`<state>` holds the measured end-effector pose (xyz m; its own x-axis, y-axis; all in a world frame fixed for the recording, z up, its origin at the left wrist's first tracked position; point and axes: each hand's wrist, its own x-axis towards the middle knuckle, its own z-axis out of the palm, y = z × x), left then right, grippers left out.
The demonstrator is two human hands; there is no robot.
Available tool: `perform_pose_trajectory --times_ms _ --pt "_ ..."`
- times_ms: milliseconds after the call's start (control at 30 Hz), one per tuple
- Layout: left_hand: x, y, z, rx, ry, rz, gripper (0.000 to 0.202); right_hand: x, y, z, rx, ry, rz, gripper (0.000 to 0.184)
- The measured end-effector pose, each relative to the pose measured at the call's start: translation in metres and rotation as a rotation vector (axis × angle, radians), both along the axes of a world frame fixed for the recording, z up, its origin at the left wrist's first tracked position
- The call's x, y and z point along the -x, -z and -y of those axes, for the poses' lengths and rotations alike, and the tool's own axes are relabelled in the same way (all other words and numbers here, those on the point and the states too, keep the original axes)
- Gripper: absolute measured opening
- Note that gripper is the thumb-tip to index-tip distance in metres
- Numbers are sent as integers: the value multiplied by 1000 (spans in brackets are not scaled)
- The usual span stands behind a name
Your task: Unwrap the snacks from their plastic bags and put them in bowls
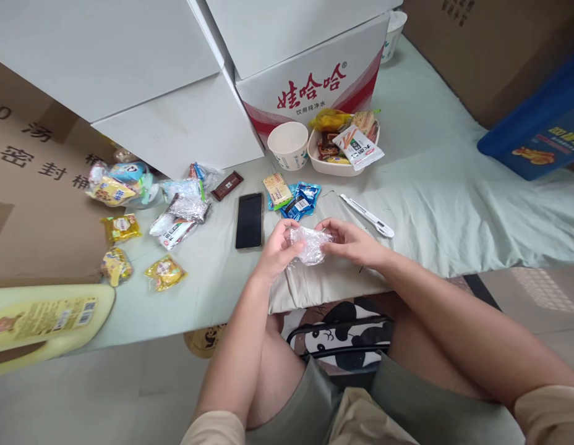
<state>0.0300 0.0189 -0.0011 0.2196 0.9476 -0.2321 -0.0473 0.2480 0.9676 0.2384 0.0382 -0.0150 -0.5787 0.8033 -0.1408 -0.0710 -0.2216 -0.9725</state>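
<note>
Between my two hands is a crumpled clear plastic wrap (pixel 310 245), held just above the cloth's front edge. My left hand (pixel 281 248) pinches its left side with thumb and fingers. On the other side, the thumb and fingers of my right hand (pixel 349 242) grip it too. Whether anything sits inside the wrap I cannot tell. Just beyond my fingers lie blue snack packets (pixel 300 201) and a cracker packet (pixel 277 190). A black phone (pixel 250 220) rests left of my left hand, and a white utility knife (pixel 367 215) lies beyond my right hand.
A snack-filled bowl (pixel 338 165) and a paper cup (pixel 288 145) stand before a white carton (pixel 315 80). At left are piled snack packets (pixel 120 183), wrappers (pixel 185 210), yellow packets (pixel 165 273) and a pale yellow jug (pixel 50 321). A blue container (pixel 537 117) stands at right.
</note>
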Motion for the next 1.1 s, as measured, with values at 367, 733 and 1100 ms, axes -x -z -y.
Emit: perform_pose_trajectory --times_ms 367,733,1100 --pt "-3 -6 2 14 54 -23 51 -1 -4 1 -31 8 60 31" --pt "-2 -2 4 -14 180 -242 33 -1 -4 2 -188 -38 214 25" --pt "-4 0 7 -100 243 -411 24 -3 -3 3 -346 -78 345 21"
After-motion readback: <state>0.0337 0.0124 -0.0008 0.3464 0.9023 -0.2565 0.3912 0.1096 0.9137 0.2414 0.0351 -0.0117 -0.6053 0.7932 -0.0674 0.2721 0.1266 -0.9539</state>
